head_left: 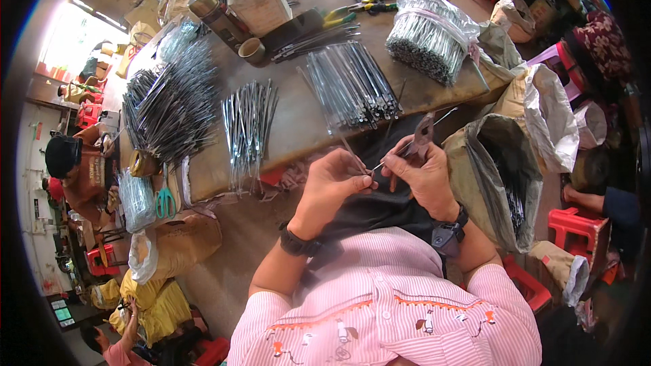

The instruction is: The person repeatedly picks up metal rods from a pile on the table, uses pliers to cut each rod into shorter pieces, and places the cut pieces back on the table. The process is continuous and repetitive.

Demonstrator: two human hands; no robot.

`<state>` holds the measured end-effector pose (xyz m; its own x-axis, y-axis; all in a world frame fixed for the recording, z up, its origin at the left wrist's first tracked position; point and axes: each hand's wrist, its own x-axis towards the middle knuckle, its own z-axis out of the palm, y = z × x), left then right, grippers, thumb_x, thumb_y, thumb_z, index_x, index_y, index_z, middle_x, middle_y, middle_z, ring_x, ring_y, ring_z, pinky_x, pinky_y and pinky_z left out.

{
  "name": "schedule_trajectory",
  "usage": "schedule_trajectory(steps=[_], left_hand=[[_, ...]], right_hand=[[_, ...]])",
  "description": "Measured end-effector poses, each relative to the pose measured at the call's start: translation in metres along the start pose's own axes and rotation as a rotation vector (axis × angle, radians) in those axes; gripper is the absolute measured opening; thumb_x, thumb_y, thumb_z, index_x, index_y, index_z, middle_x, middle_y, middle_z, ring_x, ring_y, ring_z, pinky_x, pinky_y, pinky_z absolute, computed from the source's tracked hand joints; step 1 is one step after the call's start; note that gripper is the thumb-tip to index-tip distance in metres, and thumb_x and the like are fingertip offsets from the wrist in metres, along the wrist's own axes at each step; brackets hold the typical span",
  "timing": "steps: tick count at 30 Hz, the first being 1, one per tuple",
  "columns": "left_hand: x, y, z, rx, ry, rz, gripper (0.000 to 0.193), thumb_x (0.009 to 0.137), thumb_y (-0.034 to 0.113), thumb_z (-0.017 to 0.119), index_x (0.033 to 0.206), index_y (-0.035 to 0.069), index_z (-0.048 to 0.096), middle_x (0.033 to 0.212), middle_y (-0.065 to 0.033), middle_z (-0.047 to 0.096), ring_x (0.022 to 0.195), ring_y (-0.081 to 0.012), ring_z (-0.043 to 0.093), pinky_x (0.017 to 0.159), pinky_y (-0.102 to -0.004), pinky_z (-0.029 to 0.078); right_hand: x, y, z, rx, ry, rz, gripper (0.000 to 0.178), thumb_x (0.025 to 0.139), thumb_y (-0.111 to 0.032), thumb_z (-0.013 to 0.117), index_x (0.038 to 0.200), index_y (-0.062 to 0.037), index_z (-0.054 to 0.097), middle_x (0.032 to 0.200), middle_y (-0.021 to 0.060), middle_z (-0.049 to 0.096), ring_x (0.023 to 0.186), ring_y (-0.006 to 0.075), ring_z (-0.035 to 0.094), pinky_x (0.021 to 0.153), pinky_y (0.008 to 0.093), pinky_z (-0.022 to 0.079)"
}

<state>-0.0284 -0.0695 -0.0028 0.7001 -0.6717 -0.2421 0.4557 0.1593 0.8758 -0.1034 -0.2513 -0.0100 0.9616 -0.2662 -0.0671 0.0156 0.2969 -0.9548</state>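
Note:
My left hand (pixel 333 179) is closed, thumb and fingers pinching a thin metal strip (pixel 377 167) in front of my chest. Opposite it, my right hand (pixel 426 173) has its fingertips at the other end of that strip. The same hand also grips a pair of pliers (pixel 424 129), whose jaws stick up above the knuckles; most of the handles are hidden by the palm. Just beyond my hands, a spread of metal strips (pixel 352 85) lies at the table's near edge, with a smaller bunch (pixel 248 129) to its left.
On the table (pixel 291 146) stand a large heap of dark strips (pixel 169 98), a plastic-wrapped bundle (pixel 427 41), a box (pixel 261 5) and yellow-handled pliers (pixel 373 4). Turquoise scissors (pixel 165 202) hang at the left. An open sack (pixel 505 176) sits at my right. Other people are nearby.

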Motion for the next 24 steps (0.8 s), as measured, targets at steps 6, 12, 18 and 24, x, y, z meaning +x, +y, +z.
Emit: schedule_trajectory(steps=[6,12,18,24], left_hand=[[0.003,-0.003,-0.005,0.002,0.034,0.008,0.014,0.082,-0.004,0.069,0.092,-0.003,0.060,0.086,-0.0089,0.066,0.077,-0.0167,0.067,0.069,-0.0263,0.057],[0.001,-0.003,-0.009,0.080,0.006,-0.043,0.021,0.082,-0.006,0.067,0.102,-0.005,0.059,0.086,-0.0082,0.066,0.081,-0.0167,0.068,0.070,-0.0259,0.057],[0.001,-0.001,0.004,0.143,-0.123,-0.198,0.024,0.082,-0.007,0.065,0.105,-0.003,0.059,0.093,-0.0064,0.063,0.082,-0.0166,0.069,0.075,-0.0274,0.058],[-0.005,0.009,0.013,0.064,-0.190,-0.155,0.025,0.087,-0.006,0.060,0.111,-0.004,0.055,0.098,-0.0080,0.061,0.087,-0.0155,0.065,0.077,-0.0262,0.055]], right_hand=[[0.001,0.010,0.010,-0.132,0.058,-0.080,0.018,0.088,-0.001,0.066,0.103,0.0013,0.057,0.083,0.0077,0.066,0.073,0.0139,0.066,0.052,0.0261,0.052],[0.012,-0.011,-0.001,0.035,0.256,-0.165,0.021,0.092,-0.005,0.062,0.109,0.0041,0.055,0.087,0.0131,0.066,0.070,0.0170,0.065,0.054,0.0293,0.055],[0.004,-0.008,-0.005,0.024,0.119,0.028,0.019,0.089,-0.002,0.063,0.107,0.0034,0.059,0.091,0.0128,0.068,0.071,0.0153,0.065,0.064,0.0267,0.052],[0.007,-0.003,-0.015,0.114,0.033,0.139,0.018,0.087,-0.004,0.068,0.103,0.0010,0.061,0.086,0.0115,0.069,0.066,0.0146,0.065,0.062,0.0246,0.054]])
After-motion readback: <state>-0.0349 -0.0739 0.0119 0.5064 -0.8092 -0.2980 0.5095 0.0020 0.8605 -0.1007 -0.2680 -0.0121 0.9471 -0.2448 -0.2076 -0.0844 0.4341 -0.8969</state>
